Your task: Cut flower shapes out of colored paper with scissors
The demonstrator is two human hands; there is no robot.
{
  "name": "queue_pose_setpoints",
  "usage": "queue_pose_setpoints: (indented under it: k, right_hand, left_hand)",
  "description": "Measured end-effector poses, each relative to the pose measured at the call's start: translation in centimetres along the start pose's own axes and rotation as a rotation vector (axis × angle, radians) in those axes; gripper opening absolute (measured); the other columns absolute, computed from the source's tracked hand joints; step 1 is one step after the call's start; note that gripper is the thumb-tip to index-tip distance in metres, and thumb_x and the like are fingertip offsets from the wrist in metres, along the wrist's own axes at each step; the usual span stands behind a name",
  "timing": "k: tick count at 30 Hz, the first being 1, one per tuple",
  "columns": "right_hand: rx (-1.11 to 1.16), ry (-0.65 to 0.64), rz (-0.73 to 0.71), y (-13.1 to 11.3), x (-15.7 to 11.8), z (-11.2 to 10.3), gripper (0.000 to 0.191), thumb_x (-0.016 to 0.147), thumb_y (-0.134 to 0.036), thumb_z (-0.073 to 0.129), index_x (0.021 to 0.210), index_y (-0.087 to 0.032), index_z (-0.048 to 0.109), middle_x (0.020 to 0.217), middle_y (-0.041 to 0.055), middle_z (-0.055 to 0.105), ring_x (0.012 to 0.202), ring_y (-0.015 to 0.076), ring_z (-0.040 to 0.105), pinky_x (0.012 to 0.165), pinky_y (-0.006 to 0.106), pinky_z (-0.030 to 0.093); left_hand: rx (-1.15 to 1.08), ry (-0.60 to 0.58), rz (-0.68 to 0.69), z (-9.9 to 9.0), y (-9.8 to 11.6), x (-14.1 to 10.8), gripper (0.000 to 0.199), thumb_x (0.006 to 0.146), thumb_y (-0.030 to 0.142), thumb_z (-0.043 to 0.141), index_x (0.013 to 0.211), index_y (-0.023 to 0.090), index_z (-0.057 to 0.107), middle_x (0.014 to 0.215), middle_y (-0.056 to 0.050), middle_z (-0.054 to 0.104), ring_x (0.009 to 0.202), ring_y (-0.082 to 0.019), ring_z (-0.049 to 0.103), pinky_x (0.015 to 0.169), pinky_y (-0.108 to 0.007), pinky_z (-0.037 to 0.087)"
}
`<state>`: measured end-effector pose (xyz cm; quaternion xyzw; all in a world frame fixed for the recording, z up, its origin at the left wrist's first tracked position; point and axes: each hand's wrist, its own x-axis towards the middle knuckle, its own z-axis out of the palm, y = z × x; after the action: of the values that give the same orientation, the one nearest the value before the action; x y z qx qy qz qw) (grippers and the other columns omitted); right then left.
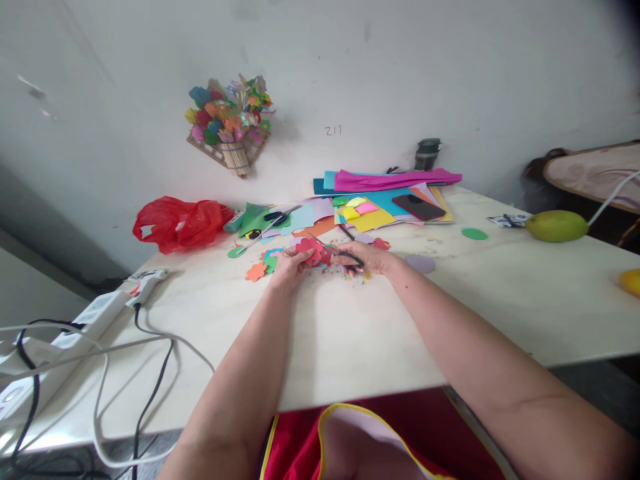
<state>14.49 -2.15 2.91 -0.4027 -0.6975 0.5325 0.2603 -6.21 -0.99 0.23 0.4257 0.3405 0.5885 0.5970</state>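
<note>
Pinched in my left hand (289,268) is a red paper flower (309,251) with a scalloped edge. My right hand (366,257) is closed around the dark handles of a pair of scissors (352,261), whose blades point up and left toward the flower. Small coloured paper scraps (345,272) lie under and around both hands. Left of my left hand are an orange paper flower (256,271) and a green one (271,265). Another red paper piece (382,245) rests just beyond my right hand. Whether the blades touch the flower I cannot tell.
Sheets of coloured paper (395,179) and a phone (419,207) lie at the back. A second pair of scissors (277,219) and a red plastic bag (180,223) are back left. Cables and a power strip (75,347) occupy the left; a mango (557,226) lies right.
</note>
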Motion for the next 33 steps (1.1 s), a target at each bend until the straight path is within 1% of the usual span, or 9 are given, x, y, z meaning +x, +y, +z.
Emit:
queue_pose_setpoints:
  k: [5, 12, 16, 20, 24, 29, 33]
  right_hand:
    - [-0.033, 0.005, 0.003, -0.18, -0.07, 0.03, 0.03, 0.085, -0.041, 0.068, 0.074, -0.017, 0.052, 0.049, -0.004, 0.053, 0.036, 0.0056, 0.042, 0.032, 0.017, 0.024]
    - [0.025, 0.023, 0.035, -0.43, -0.23, 0.19, 0.023, 0.087, -0.031, 0.064, 0.072, -0.017, 0.052, 0.05, -0.0026, 0.053, 0.038, 0.0068, 0.043, 0.034, 0.018, 0.026]
    - [0.016, -0.008, 0.004, -0.24, -0.17, 0.18, 0.027, 0.088, -0.037, 0.063, 0.074, -0.017, 0.051, 0.051, -0.0028, 0.054, 0.038, 0.0063, 0.042, 0.034, 0.018, 0.024]
    - [-0.002, -0.033, -0.022, -0.26, -0.2, 0.16, 0.032, 0.085, -0.045, 0.065, 0.077, -0.018, 0.051, 0.053, -0.0038, 0.054, 0.038, 0.0059, 0.043, 0.032, 0.018, 0.022]
    - [-0.036, -0.019, -0.031, -0.37, -0.2, 0.19, 0.033, 0.086, -0.046, 0.065, 0.077, -0.017, 0.052, 0.053, -0.0038, 0.054, 0.038, 0.0054, 0.044, 0.033, 0.017, 0.024]
    - [-0.039, -0.018, -0.045, 0.04, 0.1, 0.08, 0.036, 0.084, -0.05, 0.066, 0.077, -0.018, 0.052, 0.052, -0.0043, 0.054, 0.037, 0.0059, 0.044, 0.032, 0.018, 0.023]
    - [-0.056, -0.022, -0.051, 0.17, 0.15, 0.0, 0.035, 0.084, -0.05, 0.066, 0.078, -0.018, 0.052, 0.053, -0.0047, 0.054, 0.038, 0.0056, 0.043, 0.033, 0.018, 0.023]
  left_hand:
    - [0.006, 0.005, 0.006, 0.05, 0.01, -0.02, 0.028, 0.049, 0.021, 0.091, 0.065, 0.012, 0.071, 0.064, -0.005, 0.071, 0.056, -0.014, 0.064, 0.062, -0.027, 0.053]
    - [-0.001, 0.013, 0.008, 0.18, 0.04, -0.06, 0.031, 0.047, 0.024, 0.093, 0.065, 0.012, 0.072, 0.065, -0.006, 0.071, 0.055, -0.013, 0.064, 0.06, -0.026, 0.054]
    - [0.001, 0.009, 0.022, 0.02, -0.17, 0.09, 0.034, 0.045, 0.027, 0.094, 0.065, 0.011, 0.072, 0.065, -0.006, 0.072, 0.055, -0.013, 0.064, 0.058, -0.025, 0.054]
    - [0.012, 0.011, 0.029, 0.06, -0.18, 0.09, 0.033, 0.044, 0.027, 0.094, 0.064, 0.013, 0.072, 0.066, -0.006, 0.072, 0.055, -0.015, 0.065, 0.058, -0.026, 0.054]
    - [0.016, 0.019, 0.018, 0.26, 0.0, -0.06, 0.032, 0.045, 0.026, 0.093, 0.064, 0.013, 0.072, 0.065, -0.006, 0.072, 0.054, -0.015, 0.065, 0.058, -0.026, 0.054]
    - [0.002, 0.022, 0.014, 0.51, 0.18, -0.27, 0.027, 0.051, 0.021, 0.091, 0.066, 0.012, 0.07, 0.064, -0.004, 0.071, 0.054, -0.013, 0.065, 0.06, -0.025, 0.054]
    - [-0.002, 0.02, 0.015, 0.51, 0.18, -0.28, 0.027, 0.051, 0.021, 0.09, 0.066, 0.012, 0.07, 0.063, -0.004, 0.071, 0.054, -0.013, 0.064, 0.058, -0.025, 0.053]
